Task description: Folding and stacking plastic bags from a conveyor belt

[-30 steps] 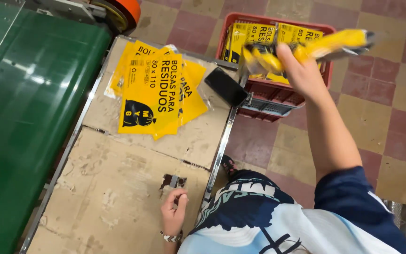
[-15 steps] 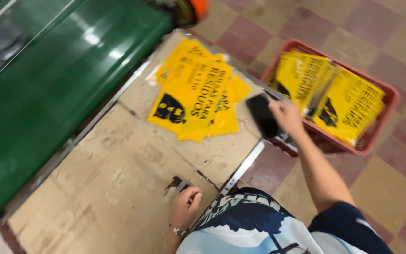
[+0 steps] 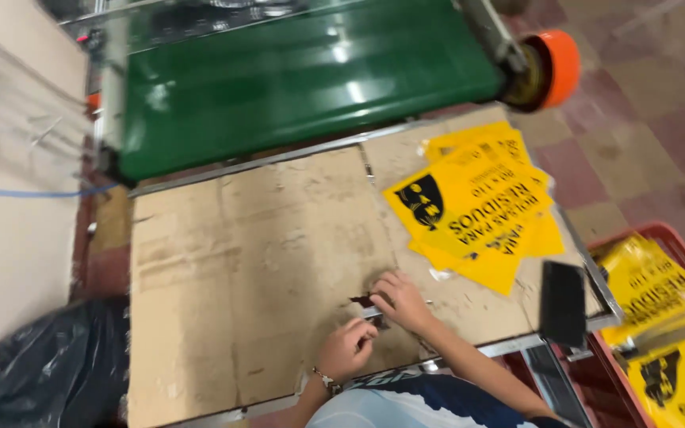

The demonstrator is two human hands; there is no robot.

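Both hands are down on the cardboard-covered table (image 3: 239,261) near its front edge. The right hand (image 3: 403,301) lies flat with fingers spread on a small dark strip (image 3: 365,301), and the left hand (image 3: 348,349) is loosely curled just beside it; can't tell if it's actually pinching anything. A fanned stack of yellow flat packages (image 3: 477,206) with black print sits to the right, a red crate (image 3: 660,317) holds more of them, and a green conveyor belt (image 3: 303,87) runs behind.
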